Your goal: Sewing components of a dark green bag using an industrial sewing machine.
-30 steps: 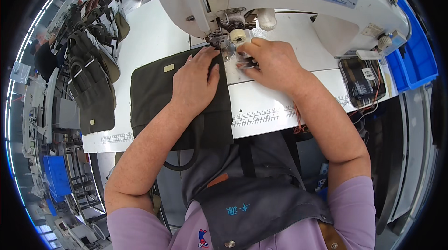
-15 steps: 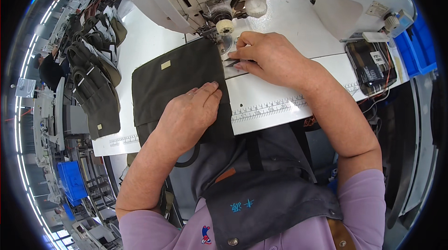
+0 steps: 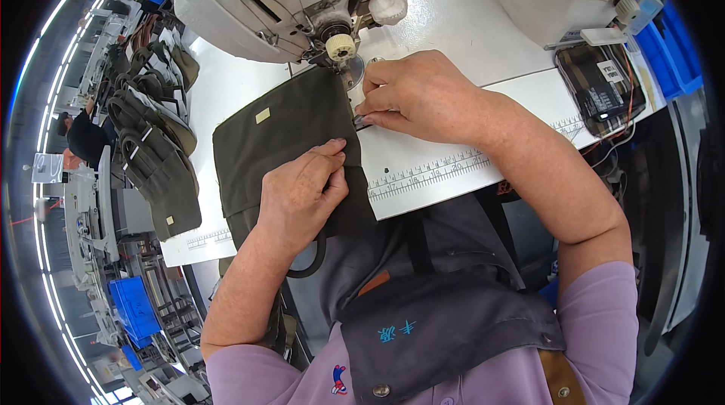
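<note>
An olive-green fabric bag piece (image 3: pixel 264 140), with a small pale label and a dark handle loop, lies under the sewing machine's head (image 3: pixel 257 4), its right edge beside the needle area. My left hand (image 3: pixel 302 190) rests on its lower right part, fingers bent and pinching the fabric near that edge. My right hand (image 3: pixel 411 99) is closed on a small metal tool (image 3: pixel 360 119), perhaps thread snips, just right of the fabric's edge below the presser area; my fingers hide most of the tool.
Stacked olive bags (image 3: pixel 155 148) lie on the white table (image 3: pixel 483 42) at the left. A dark phone-sized pouch with cables (image 3: pixel 596 91) and a blue bin (image 3: pixel 664 57) are at the right. A person in dark clothing (image 3: pixel 83 133) works at the far left.
My left hand has slid from the top of the fabric toward its near part, fingers now more bent. My right hand keeps hold of the tool beside the edge. The whole view has shifted.
</note>
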{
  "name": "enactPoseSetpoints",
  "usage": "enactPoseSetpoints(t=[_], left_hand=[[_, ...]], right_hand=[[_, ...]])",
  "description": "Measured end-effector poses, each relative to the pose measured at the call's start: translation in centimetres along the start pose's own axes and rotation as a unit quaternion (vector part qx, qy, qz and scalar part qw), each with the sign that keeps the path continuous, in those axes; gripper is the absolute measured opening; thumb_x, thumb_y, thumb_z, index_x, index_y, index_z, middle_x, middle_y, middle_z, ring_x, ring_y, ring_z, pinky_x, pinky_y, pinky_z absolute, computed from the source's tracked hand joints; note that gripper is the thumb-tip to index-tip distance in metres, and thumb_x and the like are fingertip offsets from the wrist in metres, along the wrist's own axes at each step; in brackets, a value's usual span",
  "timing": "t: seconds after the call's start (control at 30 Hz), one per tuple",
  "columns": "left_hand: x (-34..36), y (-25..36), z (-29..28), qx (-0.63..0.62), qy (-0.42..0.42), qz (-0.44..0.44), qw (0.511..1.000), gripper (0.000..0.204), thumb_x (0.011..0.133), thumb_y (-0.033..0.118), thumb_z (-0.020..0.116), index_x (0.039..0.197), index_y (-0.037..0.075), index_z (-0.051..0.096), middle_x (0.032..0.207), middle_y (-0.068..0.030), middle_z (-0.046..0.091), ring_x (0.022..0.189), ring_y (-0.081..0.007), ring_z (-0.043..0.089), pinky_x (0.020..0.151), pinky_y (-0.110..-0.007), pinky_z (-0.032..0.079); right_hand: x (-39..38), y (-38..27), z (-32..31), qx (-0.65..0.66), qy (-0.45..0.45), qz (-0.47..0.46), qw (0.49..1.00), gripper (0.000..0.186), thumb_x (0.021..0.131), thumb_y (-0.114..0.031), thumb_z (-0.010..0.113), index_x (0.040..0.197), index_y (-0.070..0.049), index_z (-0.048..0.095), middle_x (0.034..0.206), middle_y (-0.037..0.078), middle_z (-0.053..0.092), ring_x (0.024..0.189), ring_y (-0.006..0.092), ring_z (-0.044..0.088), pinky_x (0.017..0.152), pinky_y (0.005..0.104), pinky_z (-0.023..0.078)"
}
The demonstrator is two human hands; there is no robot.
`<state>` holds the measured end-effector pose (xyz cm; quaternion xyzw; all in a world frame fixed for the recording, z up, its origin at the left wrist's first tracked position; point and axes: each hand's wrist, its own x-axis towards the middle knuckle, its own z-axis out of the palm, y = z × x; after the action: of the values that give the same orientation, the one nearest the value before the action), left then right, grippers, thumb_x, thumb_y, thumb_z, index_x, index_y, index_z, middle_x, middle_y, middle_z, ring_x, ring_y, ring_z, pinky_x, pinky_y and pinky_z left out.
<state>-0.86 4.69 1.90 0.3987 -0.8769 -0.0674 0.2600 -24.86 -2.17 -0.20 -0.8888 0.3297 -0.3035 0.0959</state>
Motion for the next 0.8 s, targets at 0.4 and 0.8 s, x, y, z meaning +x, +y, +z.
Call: enactPoseSetpoints(t=[0.4, 0.8], left_hand=[[1.0, -0.8, -0.5, -0.044, -0.122, -0.026, 0.991, 0.047, 0.075, 0.005, 0.067, 0.122, 0.002, 0.062, 0.142, -0.0145, 0.058, 0.129, -0.0352, 0.057, 0.115, -0.056, 0.041], [0.4, -1.6, -0.1, -0.030, -0.128, -0.015, 0.991, 0.059, 0.079, 0.011, 0.069, 0.137, 0.003, 0.057, 0.149, -0.0135, 0.053, 0.141, -0.0336, 0.049, 0.119, -0.059, 0.034]], right_hand=[[0.3, -0.6, -0.3, -0.099, -0.018, -0.053, 0.994, 0.011, 0.078, -0.018, 0.070, 0.073, -0.008, 0.073, 0.087, 0.006, 0.065, 0.075, 0.0264, 0.070, 0.060, 0.0410, 0.056], [0.2, -0.5, -0.1, -0.073, 0.005, -0.055, 0.996, 0.013, 0.076, -0.017, 0.072, 0.068, -0.008, 0.069, 0.079, 0.004, 0.060, 0.069, 0.0257, 0.067, 0.059, 0.0411, 0.054]])
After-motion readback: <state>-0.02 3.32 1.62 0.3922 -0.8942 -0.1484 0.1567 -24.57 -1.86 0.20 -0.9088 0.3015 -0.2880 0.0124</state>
